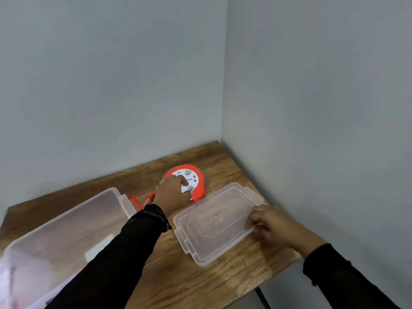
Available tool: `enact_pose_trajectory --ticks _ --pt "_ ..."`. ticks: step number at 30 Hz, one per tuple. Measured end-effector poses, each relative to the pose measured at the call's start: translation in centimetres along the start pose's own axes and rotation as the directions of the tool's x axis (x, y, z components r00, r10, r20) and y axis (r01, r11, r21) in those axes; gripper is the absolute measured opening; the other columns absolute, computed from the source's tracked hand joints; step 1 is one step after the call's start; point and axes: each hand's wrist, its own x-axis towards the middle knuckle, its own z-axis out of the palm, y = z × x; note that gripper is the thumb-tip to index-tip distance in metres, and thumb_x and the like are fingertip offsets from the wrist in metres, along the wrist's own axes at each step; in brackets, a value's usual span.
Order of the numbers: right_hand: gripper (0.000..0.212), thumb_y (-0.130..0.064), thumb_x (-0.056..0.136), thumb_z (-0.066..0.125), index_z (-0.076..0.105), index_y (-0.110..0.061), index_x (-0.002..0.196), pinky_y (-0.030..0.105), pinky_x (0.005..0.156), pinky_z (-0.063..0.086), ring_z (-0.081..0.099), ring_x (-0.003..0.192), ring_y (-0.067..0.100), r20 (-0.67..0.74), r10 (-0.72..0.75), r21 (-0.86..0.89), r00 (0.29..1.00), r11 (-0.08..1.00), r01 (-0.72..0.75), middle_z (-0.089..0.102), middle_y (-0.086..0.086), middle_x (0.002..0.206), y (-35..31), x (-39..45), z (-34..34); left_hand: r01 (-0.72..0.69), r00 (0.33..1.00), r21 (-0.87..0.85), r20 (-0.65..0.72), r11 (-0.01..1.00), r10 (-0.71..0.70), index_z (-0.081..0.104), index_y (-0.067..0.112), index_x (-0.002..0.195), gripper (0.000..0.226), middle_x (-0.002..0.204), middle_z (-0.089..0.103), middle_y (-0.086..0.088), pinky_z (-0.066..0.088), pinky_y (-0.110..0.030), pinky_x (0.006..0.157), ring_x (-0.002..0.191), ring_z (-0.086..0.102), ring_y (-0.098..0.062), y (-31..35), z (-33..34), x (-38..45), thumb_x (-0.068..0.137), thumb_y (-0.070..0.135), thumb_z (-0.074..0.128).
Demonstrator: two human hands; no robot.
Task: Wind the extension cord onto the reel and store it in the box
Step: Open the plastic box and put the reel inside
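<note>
The left hand gripped the orange reel at twelve o'clock on the table. The right hand pinched the lid. Winding looked done; next, lift the reel into the box at nine o'clock.

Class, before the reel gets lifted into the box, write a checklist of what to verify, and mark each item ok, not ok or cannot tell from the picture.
1. Box open, lid off: ok; the lid lies flat on the table, apart from the box.
2. Left hand on the reel: ok; its fingers rest on the white face.
3. Firm grip on the reel: cannot tell.
4. Cord fully wound: not ok; a red piece lies on the table between box and reel.
5. Right hand free to help: not ok; it holds the lid's edge.
6. Room in the box: cannot tell; its walls are cloudy.
</note>
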Motion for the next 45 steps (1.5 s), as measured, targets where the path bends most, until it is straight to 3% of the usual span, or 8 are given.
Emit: enact_pose_trajectory --ticks 6,11,15,24,32,40,43,45 --pt "0.027 -0.016 0.076 0.052 0.065 -0.027 0.097 0.028 0.083 0.048 0.060 0.093 0.011 0.135 0.135 -0.074 0.982 0.989 -0.126 0.067 -0.009 0.099 0.7 2.9 1.8 0.097 0.995 -0.058 0.009 0.994 -0.097 0.060 0.018 0.115 0.044 0.132 0.054 -0.010 0.045 -0.042 0.097 0.120 0.051 -0.033 -0.9 0.4 0.5 0.075 0.033 0.068" --pt "0.025 -0.018 0.082 0.061 0.062 -0.016 0.106 0.017 0.072 0.036 0.059 0.091 0.014 -0.040 0.127 0.181 0.991 0.976 -0.118 0.063 -0.003 0.098 -2.4 9.7 0.8 0.320 0.947 -0.067 -0.018 0.945 -0.322 0.044 0.004 0.128 0.059 0.133 0.046 -0.019 0.040 -0.044 0.101 0.123 0.044 -0.038 -2.8 -0.3 1.5 0.079 0.027 0.066" --pt "0.035 -0.016 0.082 0.065 0.055 -0.009 0.115 0.022 0.082 0.042 0.061 0.103 0.020 -0.006 0.341 0.479 0.940 0.826 -0.296 0.065 0.003 0.111 -4.1 16.3 1.6 0.442 0.897 -0.114 0.036 0.890 -0.441 0.044 0.000 0.127 0.057 0.133 0.051 -0.022 0.042 -0.043 0.102 0.124 0.047 -0.039 -4.3 -1.1 3.2 0.083 0.031 0.062" --pt "0.044 -0.021 0.081 0.064 0.054 -0.003 0.120 0.029 0.084 0.043 0.058 0.110 0.030 0.073 0.583 0.525 0.809 0.667 -0.528 0.062 0.013 0.119 -3.6 23.4 3.8 0.501 0.863 -0.353 0.270 0.790 -0.427 0.059 -0.007 0.122 0.038 0.120 0.066 -0.021 0.049 -0.030 0.077 0.108 0.065 -0.032 -4.3 -1.8 6.7 0.089 0.011 0.058" --pt "0.046 -0.011 0.079 0.069 0.056 -0.009 0.124 0.047 0.092 0.051 0.062 0.103 0.027 -0.137 0.554 0.763 0.821 0.588 -0.270 0.065 0.008 0.112 -7.3 23.4 -0.3 0.320 0.940 -0.590 0.096 0.741 -0.328 0.061 -0.006 0.114 0.031 0.112 0.068 -0.021 0.051 -0.032 0.076 0.101 0.066 -0.032 -5.1 -5.8 5.8 0.084 0.000 0.056" --pt "0.045 -0.020 0.081 0.069 0.057 -0.025 0.125 0.038 0.076 0.054 0.064 0.088 0.023 -0.462 0.394 0.712 0.795 0.699 0.067 0.062 0.001 0.098 -22.6 20.6 -7.1 -0.055 0.955 -0.691 -0.248 0.721 -0.165 0.052 0.006 0.121 0.034 0.102 0.054 -0.001 0.048 -0.028 0.081 0.094 0.055 -0.020 -9.9 -20.6 -3.1 0.090 0.014 0.062" --pt "0.041 -0.010 0.084 0.068 0.058 -0.022 0.122 0.033 0.069 0.053 0.062 0.084 0.018 -0.382 0.321 0.759 0.866 0.644 0.096 0.063 0.004 0.097 -26.5 20.1 -6.4 -0.038 0.977 -0.742 -0.169 0.669 -0.131 0.053 0.014 0.110 0.037 0.101 0.061 0.000 0.053 -0.029 0.078 0.096 0.061 -0.022 -14.1 -22.2 -7.6 0.081 0.030 0.070" --pt "0.038 -0.002 0.082 0.067 0.059 -0.019 0.115 0.039 0.074 0.051 0.061 0.085 0.023 -0.264 0.269 0.795 0.926 0.604 0.052 0.064 0.011 0.096 -27.8 20.4 -4.4 0.092 0.984 -0.819 -0.013 0.566 -0.177 0.055 0.008 0.104 0.055 0.106 0.067 -0.016 0.057 -0.046 0.083 0.095 0.067 -0.035 -17.1 -21.0 -9.7 0.063 0.039 0.074"
